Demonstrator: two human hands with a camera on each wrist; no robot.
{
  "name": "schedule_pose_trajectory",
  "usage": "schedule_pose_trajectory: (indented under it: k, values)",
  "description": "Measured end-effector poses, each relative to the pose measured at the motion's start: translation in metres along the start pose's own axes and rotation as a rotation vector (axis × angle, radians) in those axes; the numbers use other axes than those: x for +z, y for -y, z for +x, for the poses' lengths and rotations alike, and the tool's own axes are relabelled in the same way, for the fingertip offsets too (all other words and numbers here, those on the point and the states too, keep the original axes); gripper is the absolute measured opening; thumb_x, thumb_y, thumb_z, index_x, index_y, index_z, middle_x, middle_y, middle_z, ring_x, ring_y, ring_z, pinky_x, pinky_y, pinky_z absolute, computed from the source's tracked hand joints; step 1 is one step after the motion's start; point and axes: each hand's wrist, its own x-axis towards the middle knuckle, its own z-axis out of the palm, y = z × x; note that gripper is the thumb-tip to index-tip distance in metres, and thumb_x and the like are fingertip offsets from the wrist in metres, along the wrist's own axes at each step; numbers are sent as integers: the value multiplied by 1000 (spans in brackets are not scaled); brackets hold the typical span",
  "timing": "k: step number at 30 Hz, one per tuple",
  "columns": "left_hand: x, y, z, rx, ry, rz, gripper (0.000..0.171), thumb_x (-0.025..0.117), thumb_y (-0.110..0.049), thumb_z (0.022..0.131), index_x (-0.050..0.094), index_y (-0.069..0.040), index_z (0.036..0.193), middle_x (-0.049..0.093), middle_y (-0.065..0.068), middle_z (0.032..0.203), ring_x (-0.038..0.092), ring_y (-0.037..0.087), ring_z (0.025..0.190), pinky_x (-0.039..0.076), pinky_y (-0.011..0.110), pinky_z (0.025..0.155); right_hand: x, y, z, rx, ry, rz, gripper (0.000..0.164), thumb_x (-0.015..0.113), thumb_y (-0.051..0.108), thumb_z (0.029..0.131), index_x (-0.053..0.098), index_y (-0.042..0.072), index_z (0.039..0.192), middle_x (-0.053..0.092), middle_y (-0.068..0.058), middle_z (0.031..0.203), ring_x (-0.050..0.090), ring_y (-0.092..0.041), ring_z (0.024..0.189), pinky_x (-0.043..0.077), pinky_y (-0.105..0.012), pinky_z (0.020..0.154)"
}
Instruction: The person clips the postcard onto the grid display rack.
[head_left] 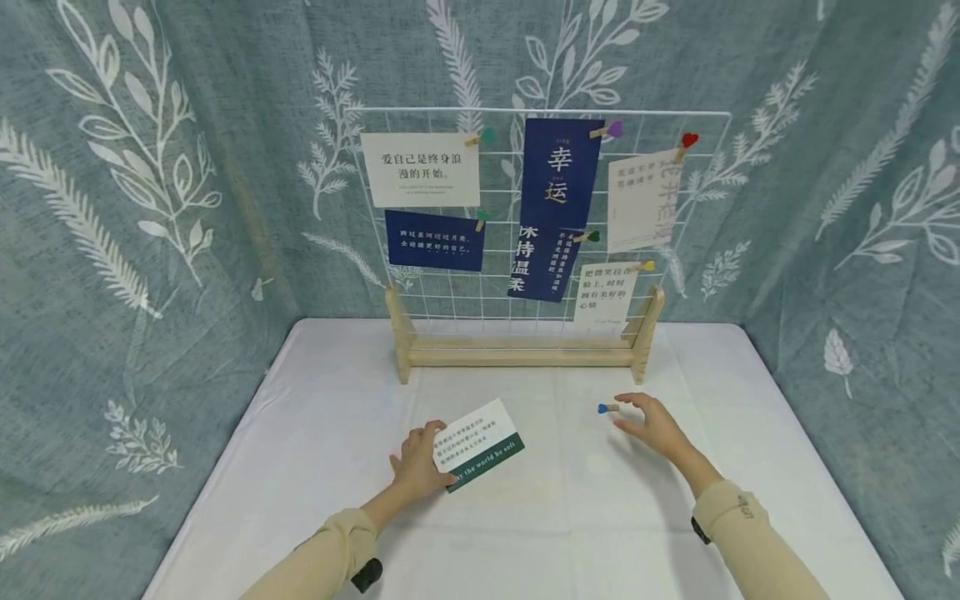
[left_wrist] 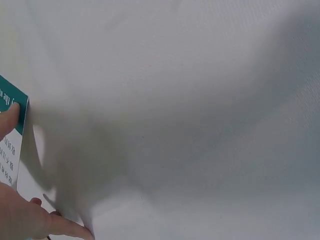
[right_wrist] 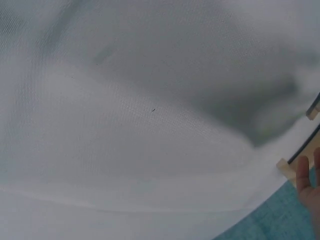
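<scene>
A white card with a dark green strip (head_left: 480, 443) is in my left hand (head_left: 416, 468). The thumb presses its green corner while other fingers lie along the left edge. In the left wrist view, part of the card (left_wrist: 9, 155) appears at the left border beside the thumb. A small wooden clothespin with a blue heart (head_left: 608, 408) lies on the table. My right hand (head_left: 658, 427) is right beside the clothespin, thumb and forefinger spread apart around its wooden end. Only some fingers of the right hand (right_wrist: 310, 192) show in the right wrist view.
A white wire grid rack (head_left: 450, 310) on a wooden stand (head_left: 521, 357) rises at the table's back. Several cards, such as a blue one (head_left: 562, 171), hang on it from heart clothespins like the red one (head_left: 689, 140). Patterned green cloth (head_left: 225, 250) surrounds the white table (head_left: 555, 533).
</scene>
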Motion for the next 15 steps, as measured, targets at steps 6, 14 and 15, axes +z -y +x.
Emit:
schedule_pose_trajectory:
  k: [6, 14, 15]
  values:
    - [3, 2, -3, 6, -29, 9, 81, 84, -10, 64, 39, -11, 131, 45, 30, 123, 38, 51, 119, 15, 81, 96, 0, 2, 1, -13, 4, -5, 41, 66, 10, 87, 55, -8, 122, 57, -30, 121, 51, -47, 114, 41, -59, 97]
    - [8, 2, -2, 36, -34, 7, 81, 81, -7, 67, 38, -12, 136, 51, 25, 116, 42, 50, 116, 12, 83, 94, -3, 0, 2, -6, -9, -35, 40, 65, 10, 87, 55, -8, 121, 58, -30, 120, 52, -47, 113, 41, -58, 97]
    - [9, 2, -2, 40, -34, 8, 81, 80, -7, 68, 38, -12, 136, 52, 24, 116, 42, 50, 117, 11, 83, 94, -3, 0, 2, -7, -11, -35, 40, 65, 10, 87, 55, -8, 121, 58, -30, 120, 52, -47, 113, 41, -58, 97]
